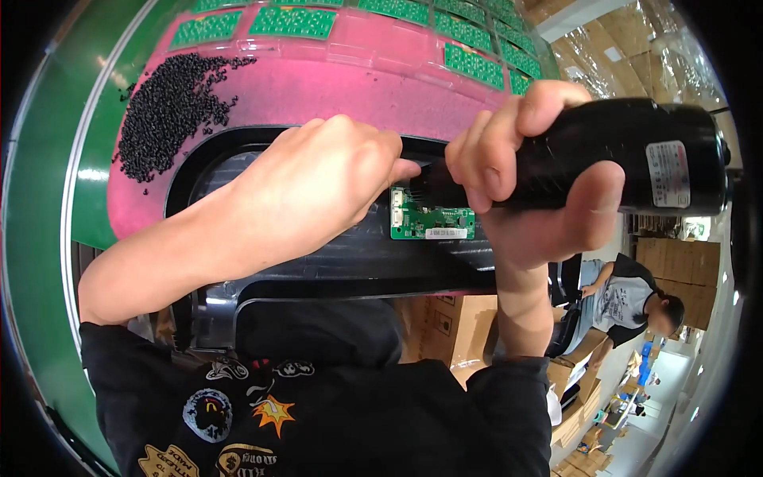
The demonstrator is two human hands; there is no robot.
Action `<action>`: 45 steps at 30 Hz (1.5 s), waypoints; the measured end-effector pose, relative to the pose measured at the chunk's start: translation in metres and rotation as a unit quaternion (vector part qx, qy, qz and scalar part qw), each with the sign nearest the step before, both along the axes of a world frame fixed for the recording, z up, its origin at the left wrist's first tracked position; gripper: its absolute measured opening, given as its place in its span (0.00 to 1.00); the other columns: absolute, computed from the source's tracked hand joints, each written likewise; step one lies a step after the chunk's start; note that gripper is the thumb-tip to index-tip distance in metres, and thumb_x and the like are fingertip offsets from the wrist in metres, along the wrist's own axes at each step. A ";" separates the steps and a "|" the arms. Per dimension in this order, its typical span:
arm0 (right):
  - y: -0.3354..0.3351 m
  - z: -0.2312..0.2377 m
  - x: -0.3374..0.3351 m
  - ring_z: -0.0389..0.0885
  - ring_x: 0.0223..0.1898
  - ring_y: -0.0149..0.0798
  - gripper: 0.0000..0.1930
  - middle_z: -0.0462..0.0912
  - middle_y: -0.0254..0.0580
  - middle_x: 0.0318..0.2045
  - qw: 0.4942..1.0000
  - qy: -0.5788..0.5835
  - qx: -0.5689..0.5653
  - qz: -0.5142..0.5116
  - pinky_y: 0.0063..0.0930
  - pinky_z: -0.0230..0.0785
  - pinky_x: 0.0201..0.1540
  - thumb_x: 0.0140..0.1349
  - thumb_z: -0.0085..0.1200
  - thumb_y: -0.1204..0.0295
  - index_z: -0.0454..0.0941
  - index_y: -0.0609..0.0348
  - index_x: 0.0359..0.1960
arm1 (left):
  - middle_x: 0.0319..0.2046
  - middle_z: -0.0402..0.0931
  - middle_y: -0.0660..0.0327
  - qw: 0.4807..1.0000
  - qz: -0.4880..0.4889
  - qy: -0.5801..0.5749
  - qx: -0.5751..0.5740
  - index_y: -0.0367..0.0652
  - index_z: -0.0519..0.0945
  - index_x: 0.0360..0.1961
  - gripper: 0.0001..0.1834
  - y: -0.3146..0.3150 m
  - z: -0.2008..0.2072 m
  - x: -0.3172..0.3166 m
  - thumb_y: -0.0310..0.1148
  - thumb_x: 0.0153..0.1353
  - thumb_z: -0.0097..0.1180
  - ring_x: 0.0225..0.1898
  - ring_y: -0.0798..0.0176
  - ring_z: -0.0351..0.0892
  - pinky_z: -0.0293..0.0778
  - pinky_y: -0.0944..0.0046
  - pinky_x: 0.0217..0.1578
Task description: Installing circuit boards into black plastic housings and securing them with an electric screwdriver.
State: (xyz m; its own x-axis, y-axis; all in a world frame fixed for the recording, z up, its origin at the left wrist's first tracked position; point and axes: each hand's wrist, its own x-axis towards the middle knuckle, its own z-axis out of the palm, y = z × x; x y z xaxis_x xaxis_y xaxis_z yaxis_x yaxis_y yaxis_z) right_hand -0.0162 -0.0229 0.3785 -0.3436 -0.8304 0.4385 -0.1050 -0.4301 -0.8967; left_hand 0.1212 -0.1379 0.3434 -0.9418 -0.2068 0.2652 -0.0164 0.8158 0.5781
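My right hand [524, 191] is wrapped round a black electric screwdriver [612, 151], its front end pointing left over a green circuit board [413, 226]. White connectors line the board's left edge, and a white label strip runs along its near edge. The board lies in a large black plastic housing [334, 266]. Close to the screwdriver's front end, my left hand [338, 171] is closed, thumb and fingers pressed together above the board's far left corner. Whatever those fingers may hold is hidden, and so is the screwdriver's tip.
A heap of small black screws [171, 111] lies on the pink mat [334, 91] at the far left. Beyond it, green circuit boards [292, 22] sit in clear trays. Cardboard boxes [675, 270] and another person [624, 298] are off to the right.
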 end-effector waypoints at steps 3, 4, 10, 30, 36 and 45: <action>-0.002 -0.001 0.000 0.62 0.12 0.26 0.33 0.67 0.32 0.14 1.000 0.023 0.019 -0.006 0.24 0.59 0.20 0.58 0.47 0.36 0.66 0.59 0.39 | 0.24 0.74 0.47 1.000 0.010 -0.012 -0.002 0.32 0.72 0.29 0.09 0.001 -0.001 0.000 0.29 0.58 0.57 0.29 0.40 0.75 0.70 0.49 0.28; -0.002 0.000 0.002 0.62 0.12 0.26 0.33 0.67 0.32 0.14 0.999 0.030 0.019 -0.011 0.24 0.59 0.20 0.58 0.46 0.36 0.66 0.60 0.39 | 0.25 0.74 0.46 1.000 0.014 -0.011 0.011 0.32 0.73 0.29 0.09 0.000 0.000 0.000 0.29 0.58 0.57 0.30 0.40 0.75 0.70 0.49 0.29; 0.000 -0.002 0.002 0.62 0.12 0.27 0.33 0.67 0.32 0.14 1.000 0.004 -0.029 -0.006 0.23 0.60 0.20 0.60 0.45 0.37 0.66 0.61 0.40 | 0.28 0.77 0.48 0.995 -0.021 -0.090 0.045 0.33 0.75 0.31 0.07 -0.002 0.001 0.001 0.28 0.56 0.58 0.34 0.41 0.76 0.72 0.48 0.33; 0.032 0.025 0.006 0.61 0.14 0.24 0.27 0.65 0.26 0.17 0.968 -0.180 -0.177 -0.005 0.21 0.56 0.23 0.57 0.52 0.41 0.68 0.54 0.39 | 0.27 0.76 0.53 0.992 -0.107 0.059 0.027 0.35 0.76 0.32 0.07 0.001 0.000 -0.003 0.26 0.54 0.60 0.31 0.47 0.78 0.72 0.55 0.29; 0.039 0.025 0.001 0.64 0.14 0.26 0.27 0.66 0.27 0.17 0.971 -0.139 -0.175 0.080 0.24 0.59 0.24 0.57 0.54 0.42 0.67 0.54 0.41 | 0.25 0.78 0.56 0.980 -0.156 0.095 0.079 0.36 0.78 0.30 0.08 -0.001 -0.003 -0.006 0.28 0.52 0.63 0.27 0.52 0.79 0.73 0.58 0.27; 0.039 0.007 0.012 0.66 0.12 0.28 0.32 0.70 0.32 0.16 0.989 -0.143 -0.037 0.027 0.25 0.62 0.19 0.56 0.51 0.36 0.64 0.56 0.38 | 0.20 0.77 0.56 0.996 -0.069 0.049 0.015 0.37 0.79 0.25 0.10 0.001 0.000 -0.006 0.33 0.54 0.63 0.23 0.52 0.78 0.72 0.58 0.24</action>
